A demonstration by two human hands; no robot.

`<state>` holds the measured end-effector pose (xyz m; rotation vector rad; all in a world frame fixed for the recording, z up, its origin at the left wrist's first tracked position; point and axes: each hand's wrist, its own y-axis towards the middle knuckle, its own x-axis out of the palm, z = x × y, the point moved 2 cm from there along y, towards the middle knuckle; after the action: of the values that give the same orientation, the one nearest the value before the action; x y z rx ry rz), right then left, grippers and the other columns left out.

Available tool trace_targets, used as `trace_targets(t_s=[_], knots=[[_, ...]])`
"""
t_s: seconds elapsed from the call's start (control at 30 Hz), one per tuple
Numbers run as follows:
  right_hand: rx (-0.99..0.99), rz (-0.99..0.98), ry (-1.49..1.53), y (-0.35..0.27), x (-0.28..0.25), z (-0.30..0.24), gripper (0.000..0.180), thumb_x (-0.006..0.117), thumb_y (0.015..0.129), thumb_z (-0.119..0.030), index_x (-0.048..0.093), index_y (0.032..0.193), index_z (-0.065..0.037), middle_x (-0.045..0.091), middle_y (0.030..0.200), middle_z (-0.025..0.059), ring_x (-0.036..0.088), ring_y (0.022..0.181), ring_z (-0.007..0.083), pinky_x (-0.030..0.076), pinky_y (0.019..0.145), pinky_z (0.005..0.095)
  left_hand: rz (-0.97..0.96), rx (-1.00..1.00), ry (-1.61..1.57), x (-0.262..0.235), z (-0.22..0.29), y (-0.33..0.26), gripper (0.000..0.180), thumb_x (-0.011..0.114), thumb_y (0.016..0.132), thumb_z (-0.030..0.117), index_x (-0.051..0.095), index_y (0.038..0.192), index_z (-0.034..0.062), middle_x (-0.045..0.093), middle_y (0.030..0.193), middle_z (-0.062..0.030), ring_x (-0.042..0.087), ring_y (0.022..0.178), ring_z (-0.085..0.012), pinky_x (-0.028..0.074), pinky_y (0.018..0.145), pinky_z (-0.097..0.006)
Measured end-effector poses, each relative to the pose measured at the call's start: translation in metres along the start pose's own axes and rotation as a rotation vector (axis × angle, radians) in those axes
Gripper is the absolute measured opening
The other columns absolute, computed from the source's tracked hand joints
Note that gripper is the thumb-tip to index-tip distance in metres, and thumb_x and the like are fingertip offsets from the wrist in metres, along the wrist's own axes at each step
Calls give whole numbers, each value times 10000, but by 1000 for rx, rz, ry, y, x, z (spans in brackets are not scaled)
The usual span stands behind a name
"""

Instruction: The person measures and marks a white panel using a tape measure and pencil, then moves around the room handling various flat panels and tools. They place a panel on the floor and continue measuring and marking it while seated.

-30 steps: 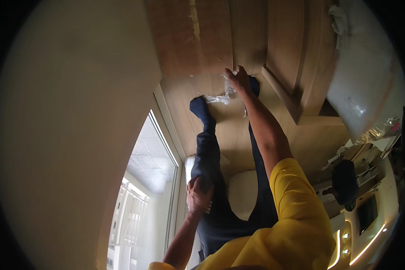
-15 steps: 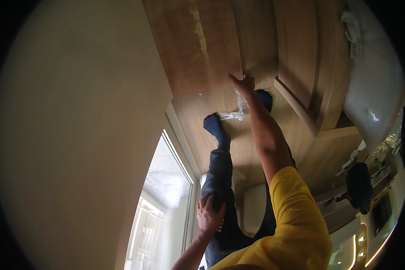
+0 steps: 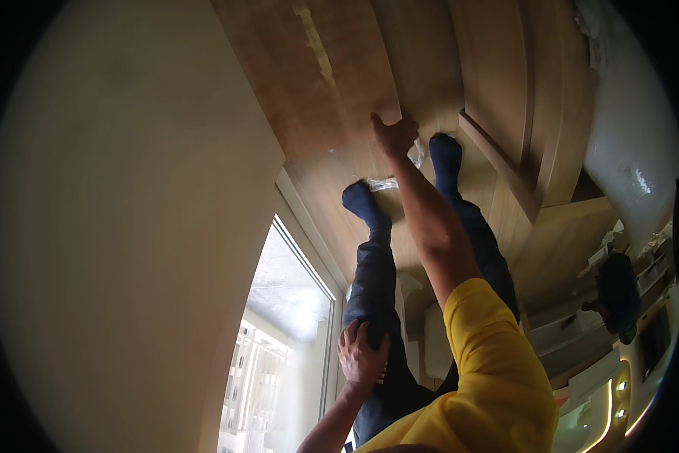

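A reddish-brown wooden panel (image 3: 339, 98) with a pale, torn strip down its face stands ahead of me, against the left wall. My right hand (image 3: 395, 137) is at its lower right corner, thumb out over the face and fingers bent at the edge; it appears to grip the corner, though the fingertips are partly hidden. Below lies crumpled clear plastic (image 3: 382, 183), between my two feet in dark socks (image 3: 361, 200). Spread over my left knee is my left hand (image 3: 362, 353), holding nothing.
Pale wood boards (image 3: 332, 204) lie under my feet. Right of them are brown wooden fronts (image 3: 490, 75) and a protruding rail (image 3: 498, 162). A plain wall (image 3: 120, 226) fills the left, above a bright window (image 3: 279, 325). Another person in dark clothes (image 3: 617, 294) is far right.
My right hand has shifted a little left, together with the panel's corner. My right foot and leg now show more fully. The left hand stays on the knee; the view has turned slightly.
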<state>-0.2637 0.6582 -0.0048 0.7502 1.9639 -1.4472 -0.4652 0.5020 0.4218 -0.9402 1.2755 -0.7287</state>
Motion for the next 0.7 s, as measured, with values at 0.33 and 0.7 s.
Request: trace_targets(t_s=[0.33,0.7], knots=[[-502,-350,83,-73,-163,-23,466,736,813,-455,680,846,5,670,877,236,657,816,395,505,708,472,-29,-43,-80,-1,-10,-11,617,772,783,376,599,1283,59,539,1339,-176,474,1274,-385,378,1095,-479],[-702,-7,46,-372,-536,-76,252,744,771,-184,599,860,2,561,877,210,618,804,417,519,714,491,216,272,-336,-84,9,-72,499,621,921,363,597,1298,37,676,1139,-212,646,1083,-377,509,913,-475]])
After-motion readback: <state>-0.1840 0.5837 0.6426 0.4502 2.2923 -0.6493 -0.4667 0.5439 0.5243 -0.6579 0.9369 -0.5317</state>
